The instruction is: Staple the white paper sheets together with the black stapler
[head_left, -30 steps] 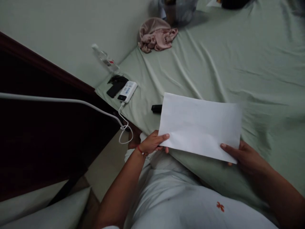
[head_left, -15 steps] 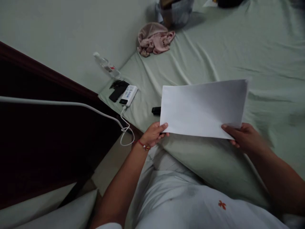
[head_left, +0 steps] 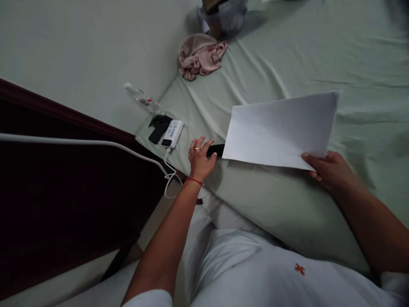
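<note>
White sheets of paper (head_left: 277, 130) are pinched at their lower right corner by my right hand (head_left: 332, 168), thumb on top. The paper hangs just above the green bedsheet, its left edge covering part of a black object (head_left: 216, 150) whose kind I cannot make out. Around the uncovered end of that object my left hand (head_left: 202, 160) reaches with fingers apart; whether it touches the object is unclear. A ring and a red string bracelet show on this hand and wrist.
A white power bank (head_left: 173, 133) with a cable lies beside a black item (head_left: 159, 128) and a clear plastic bottle (head_left: 142, 99). Pink cloth (head_left: 201, 57) and a grey container (head_left: 231, 19) sit farther back on the bed (head_left: 271, 192). Dark wood (head_left: 79, 192) borders the left.
My left hand has let go of the paper's lower left corner and moved up and left to the black object. The paper, still in my right hand, has shifted slightly up and right.
</note>
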A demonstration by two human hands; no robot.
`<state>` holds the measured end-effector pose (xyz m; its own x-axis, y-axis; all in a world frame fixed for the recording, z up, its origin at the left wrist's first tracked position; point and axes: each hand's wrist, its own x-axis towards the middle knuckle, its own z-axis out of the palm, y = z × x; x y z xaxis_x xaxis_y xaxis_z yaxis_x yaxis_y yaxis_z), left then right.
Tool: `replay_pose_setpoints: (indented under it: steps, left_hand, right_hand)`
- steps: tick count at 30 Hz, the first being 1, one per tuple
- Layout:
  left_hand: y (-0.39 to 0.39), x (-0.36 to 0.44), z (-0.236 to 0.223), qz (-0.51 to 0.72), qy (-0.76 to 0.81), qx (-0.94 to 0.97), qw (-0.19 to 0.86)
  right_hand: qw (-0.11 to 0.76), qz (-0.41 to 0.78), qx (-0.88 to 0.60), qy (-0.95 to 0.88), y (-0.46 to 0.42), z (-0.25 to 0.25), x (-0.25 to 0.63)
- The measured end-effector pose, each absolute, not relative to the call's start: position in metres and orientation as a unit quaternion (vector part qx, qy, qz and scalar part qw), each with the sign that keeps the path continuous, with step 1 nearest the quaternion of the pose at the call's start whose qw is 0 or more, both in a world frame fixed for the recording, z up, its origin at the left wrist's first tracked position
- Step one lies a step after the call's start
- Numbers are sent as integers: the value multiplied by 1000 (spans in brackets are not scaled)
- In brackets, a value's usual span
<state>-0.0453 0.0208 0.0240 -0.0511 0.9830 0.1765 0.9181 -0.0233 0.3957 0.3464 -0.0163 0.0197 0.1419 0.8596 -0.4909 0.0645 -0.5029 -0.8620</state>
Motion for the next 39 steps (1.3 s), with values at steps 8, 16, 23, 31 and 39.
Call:
replay_pose_setpoints:
  steps: [8,16,23,31,39]
  left_hand:
    - [24,-71,9,221,617,726,210]
    - [2,-82,28,152,570,763,264]
    - [-1,-80,39,117,557,773,281]
    - [-1,-87,39,108,558,761,313]
    - [-1,-87,38,121,566,746,329]
  right_hand:
    - [304,569,-666,-373,-16,5,374]
    - [293,571,-675,-362,-16,25,364]
    - [313,576,-664,-359,-15,18,365]
    - [288,574,-668,-376,-16,19,367]
    - [285,563,-665,-399,-16,13,370]
